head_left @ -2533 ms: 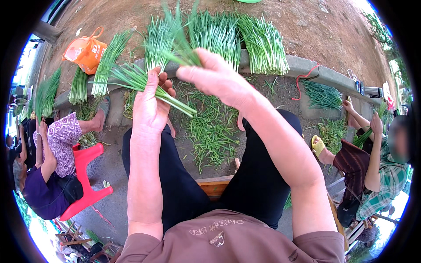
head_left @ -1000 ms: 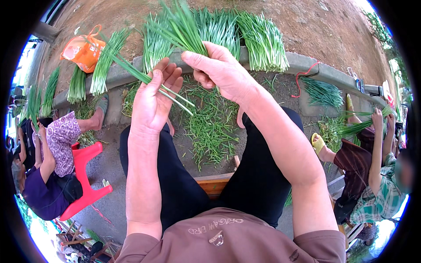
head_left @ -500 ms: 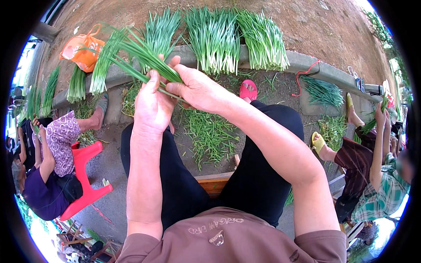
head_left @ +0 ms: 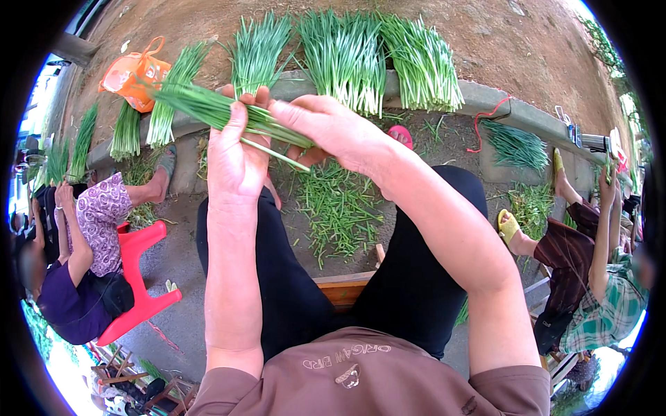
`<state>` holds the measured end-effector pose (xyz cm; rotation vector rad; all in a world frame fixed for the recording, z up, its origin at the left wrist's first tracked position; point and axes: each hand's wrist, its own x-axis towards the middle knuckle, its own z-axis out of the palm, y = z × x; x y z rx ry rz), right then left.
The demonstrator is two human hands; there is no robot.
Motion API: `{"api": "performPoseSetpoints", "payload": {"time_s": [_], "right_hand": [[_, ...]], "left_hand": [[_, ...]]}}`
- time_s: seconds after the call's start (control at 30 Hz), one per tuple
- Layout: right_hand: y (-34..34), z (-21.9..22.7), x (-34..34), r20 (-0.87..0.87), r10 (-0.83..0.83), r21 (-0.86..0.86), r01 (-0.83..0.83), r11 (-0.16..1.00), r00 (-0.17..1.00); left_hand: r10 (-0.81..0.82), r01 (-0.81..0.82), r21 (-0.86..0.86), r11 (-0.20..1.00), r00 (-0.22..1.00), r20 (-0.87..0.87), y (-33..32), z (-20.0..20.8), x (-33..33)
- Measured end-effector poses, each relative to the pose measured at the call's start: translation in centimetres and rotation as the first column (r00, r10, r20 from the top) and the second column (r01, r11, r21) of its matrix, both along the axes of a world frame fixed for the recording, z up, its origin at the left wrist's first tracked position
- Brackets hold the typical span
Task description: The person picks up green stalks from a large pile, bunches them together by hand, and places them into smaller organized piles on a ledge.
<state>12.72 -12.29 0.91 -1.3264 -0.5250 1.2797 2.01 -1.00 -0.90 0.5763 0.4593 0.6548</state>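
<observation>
A small bunch of long green chives is in my hands, its leaf tips pointing to the far left. My left hand is closed around the middle of the bunch, thumb across the top. At the pale stem ends, my right hand has its thumb against the stalks and its fingers curled beneath, partly hidden. One thicker stalk slants out below the rest toward the right. On the ground between my knees lies a heap of cut green pieces.
Several chive bundles lie along the stone kerb, beside an orange bag. A loose green pile lies at right. One person sits left by a red plastic stool; another sits right.
The bunch has swung flatter, its tips lower. My right hand has shifted right along the stems, and the lone stalk now sticks out farther below the bunch.
</observation>
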Motion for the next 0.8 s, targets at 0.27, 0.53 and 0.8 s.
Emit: {"api": "performPoseSetpoints", "payload": {"time_s": [0.27,0.53,0.8], "right_hand": [[1.2,-2.8,-2.3,-0.448,-0.310,-0.001,0.346,0.938,0.839],[1.7,-2.5,-3.1,0.473,-0.017,0.083,-0.025,0.996,0.881],[1.7,-2.4,-2.5,0.260,-0.043,0.143,0.006,0.990,0.965]], "left_hand": [[0.182,-0.181,-0.018,0.983,0.981,0.059,-0.1,-1.1,-0.3],[0.343,-0.343,0.056,0.938,0.939,-0.002,0.9,-1.0,-0.7],[0.126,-0.131,0.047,0.990,0.988,0.092,1.1,-0.6,-0.9]]}}
